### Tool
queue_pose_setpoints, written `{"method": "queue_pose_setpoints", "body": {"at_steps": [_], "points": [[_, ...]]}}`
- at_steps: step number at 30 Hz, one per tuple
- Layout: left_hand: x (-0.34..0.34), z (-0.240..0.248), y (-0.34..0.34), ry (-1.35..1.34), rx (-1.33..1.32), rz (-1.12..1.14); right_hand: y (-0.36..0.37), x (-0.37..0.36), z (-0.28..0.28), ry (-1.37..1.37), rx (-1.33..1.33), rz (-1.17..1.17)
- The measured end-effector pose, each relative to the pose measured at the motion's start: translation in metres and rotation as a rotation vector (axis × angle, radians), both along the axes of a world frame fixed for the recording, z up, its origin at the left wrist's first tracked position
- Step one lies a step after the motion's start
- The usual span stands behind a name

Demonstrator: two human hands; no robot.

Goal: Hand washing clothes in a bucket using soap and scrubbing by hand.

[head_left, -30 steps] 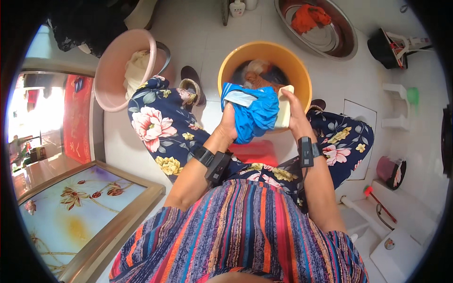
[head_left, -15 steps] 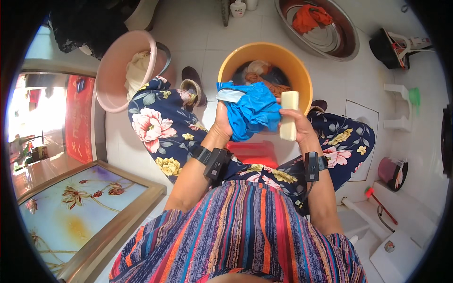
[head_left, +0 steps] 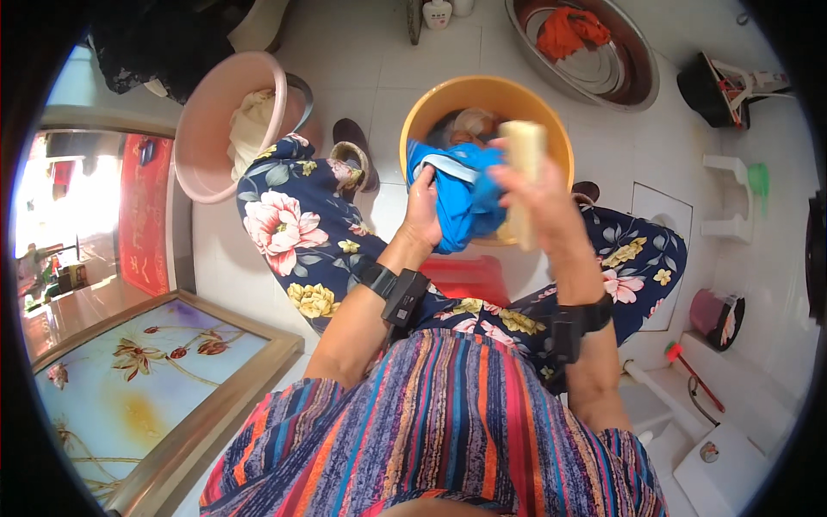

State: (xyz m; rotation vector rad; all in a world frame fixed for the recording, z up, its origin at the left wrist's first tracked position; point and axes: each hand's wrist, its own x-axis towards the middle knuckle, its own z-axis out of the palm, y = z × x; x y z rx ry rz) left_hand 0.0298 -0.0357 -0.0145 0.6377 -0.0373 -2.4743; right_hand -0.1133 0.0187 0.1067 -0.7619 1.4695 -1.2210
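Note:
A bunched blue garment (head_left: pixel 461 207) with a pale band along its upper edge is gripped in my left hand (head_left: pixel 422 214), over the near side of the orange-yellow basin (head_left: pixel 491 84). In my right hand (head_left: pixel 551 207), blurred by motion, is a long cream bar of soap (head_left: pixel 525 155). The fingers of that hand are beside the garment's right side; whether they also touch the cloth I cannot tell. Brown and dark wet cloths (head_left: pixel 472 125) lie inside the basin, partly hidden behind the garment.
A pink bucket (head_left: pixel 196 129) with cream cloth (head_left: pixel 252 125) stands at left. A metal basin (head_left: pixel 636 96) holds orange cloth (head_left: pixel 570 33) at the far right. Something red and flat (head_left: pixel 469 280) lies between my legs. A framed panel (head_left: pixel 164 370) is at lower left.
My right hand has turned and swung with the soap, now blurred. My left hand has shifted slightly right, and the garment is bunched narrower, with its pale band turned.

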Motion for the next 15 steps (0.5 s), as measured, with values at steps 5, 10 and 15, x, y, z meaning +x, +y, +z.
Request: {"method": "queue_pose_setpoints", "body": {"at_steps": [5,10,15], "points": [[-0.002,0.006,0.005,0.216,0.096,-0.038,-0.018,0.009,-0.047,0.835,-0.108,-0.042],[-0.007,-0.015,0.017,0.056,-0.043,0.046,-0.003,0.062,-0.073,1.264,-0.282,0.278],[-0.008,-0.028,0.025,0.161,0.067,-0.056,-0.024,0.016,-0.09,1.021,0.275,0.14]]}}
